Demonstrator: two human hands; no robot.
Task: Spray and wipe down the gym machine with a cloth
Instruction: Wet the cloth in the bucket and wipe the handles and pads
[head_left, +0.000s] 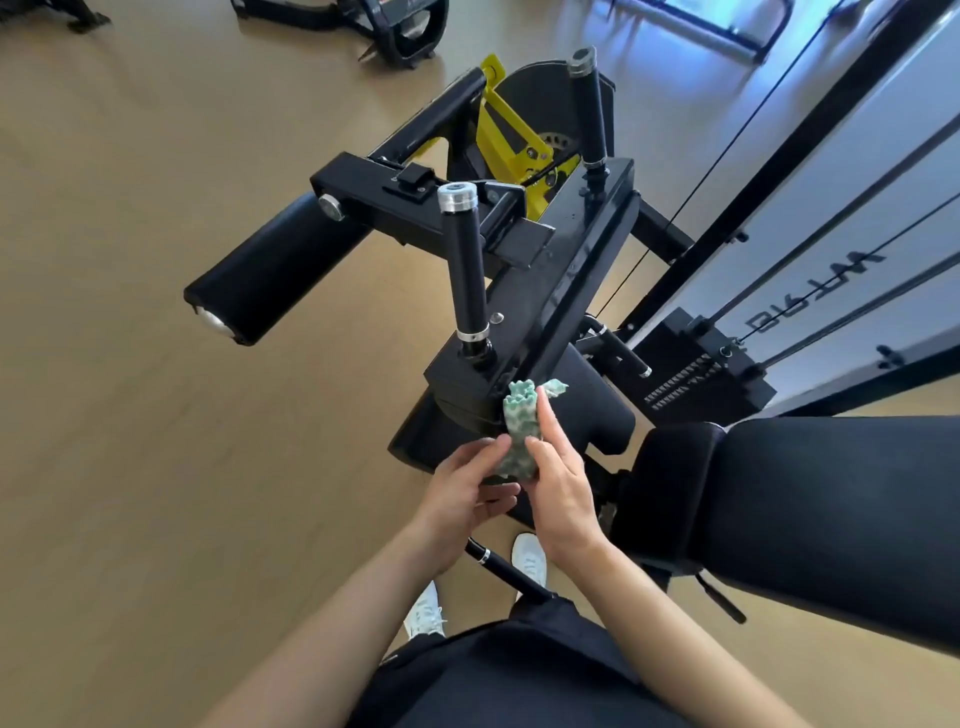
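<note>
The person is standing over the black steel gym machine and holding a bunched green-and-white speckled cloth between both hands, just in front of the bracket at the foot of the upright black handle with a chrome cap. The left hand is pinching the cloth's lower part, its grip narrow around the fabric. The right hand is also gripping it, with one finger lying along the cloth's side. Whether the cloth's top edge is touching the frame cannot be told. No spray bottle is showing.

The hands seem to be gathering or refolding the cloth before a wipe. To do this well, it is worth folding it into a flat pad with a clean face outward, so one hand can press it broadly against the metal. The handle is probably calling for a wrapped grip drawn along its length, while the black padded seat below is suiting flat, overlapping strokes. A loose corner could be snagging on bolts or the cables at the right.
</note>
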